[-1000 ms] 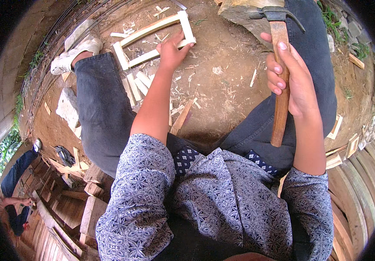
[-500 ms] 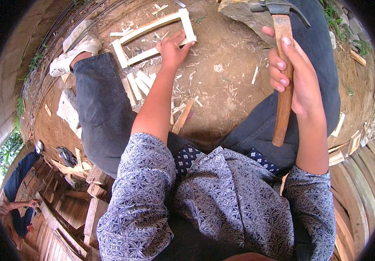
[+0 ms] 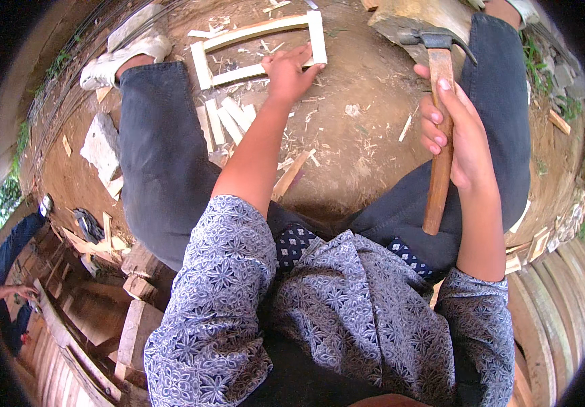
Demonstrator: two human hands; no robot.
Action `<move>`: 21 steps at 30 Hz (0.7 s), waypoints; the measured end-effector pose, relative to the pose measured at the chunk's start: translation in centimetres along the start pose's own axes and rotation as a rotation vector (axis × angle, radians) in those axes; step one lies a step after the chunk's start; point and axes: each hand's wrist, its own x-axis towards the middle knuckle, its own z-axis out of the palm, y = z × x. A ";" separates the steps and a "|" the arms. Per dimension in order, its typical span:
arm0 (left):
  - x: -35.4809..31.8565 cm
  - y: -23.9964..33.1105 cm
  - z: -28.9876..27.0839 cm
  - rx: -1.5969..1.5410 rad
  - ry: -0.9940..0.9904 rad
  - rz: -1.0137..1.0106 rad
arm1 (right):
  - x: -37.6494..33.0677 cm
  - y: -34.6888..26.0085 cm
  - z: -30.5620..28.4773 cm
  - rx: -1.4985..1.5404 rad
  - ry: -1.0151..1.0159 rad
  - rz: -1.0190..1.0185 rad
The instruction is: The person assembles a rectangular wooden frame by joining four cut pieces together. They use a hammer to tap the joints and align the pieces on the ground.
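Observation:
A rectangular frame of pale wooden strips (image 3: 258,29) lies on the dirt ground at the far left of centre. My left hand (image 3: 291,73) grips its near right corner, with fingers over the near strip and thumb by the right end piece. In my right hand (image 3: 457,125) is a claw hammer (image 3: 440,88), its wooden handle wrapped by the fingers. The dark steel head points up and away, raised in front of my right knee and apart from the frame. Beside the left forearm lie several short pale wood strips (image 3: 231,117).
A large flat stone (image 3: 408,20) rests on the ground beyond the hammer. Wood shavings and a longer offcut (image 3: 292,173) are scattered between my legs. Stacked boards (image 3: 543,305) stand at the right. At the lower left, another person's hand (image 3: 24,292) is near some planks (image 3: 68,346).
The view has shifted slightly, so the frame and left hand appear a little farther right and higher. The hammer appears slightly lower in view. Both hands keep their holds.

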 end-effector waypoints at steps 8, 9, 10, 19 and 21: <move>-0.1 0.5 -0.3 -0.037 0.028 0.016 | 0.3 -0.1 1.5 0.006 0.036 0.010; -0.3 0.2 -0.6 -0.033 0.035 0.016 | 0.6 0.0 1.8 0.014 0.028 0.014; -0.4 0.0 -0.9 -0.028 0.043 0.014 | 0.7 0.0 1.8 0.005 0.029 0.010; -0.7 0.4 -0.8 -0.068 0.011 0.005 | 2.4 1.7 1.4 -0.113 0.115 0.058; -0.8 0.6 -0.8 -0.091 0.039 0.011 | 2.8 2.0 1.5 -0.149 0.134 0.076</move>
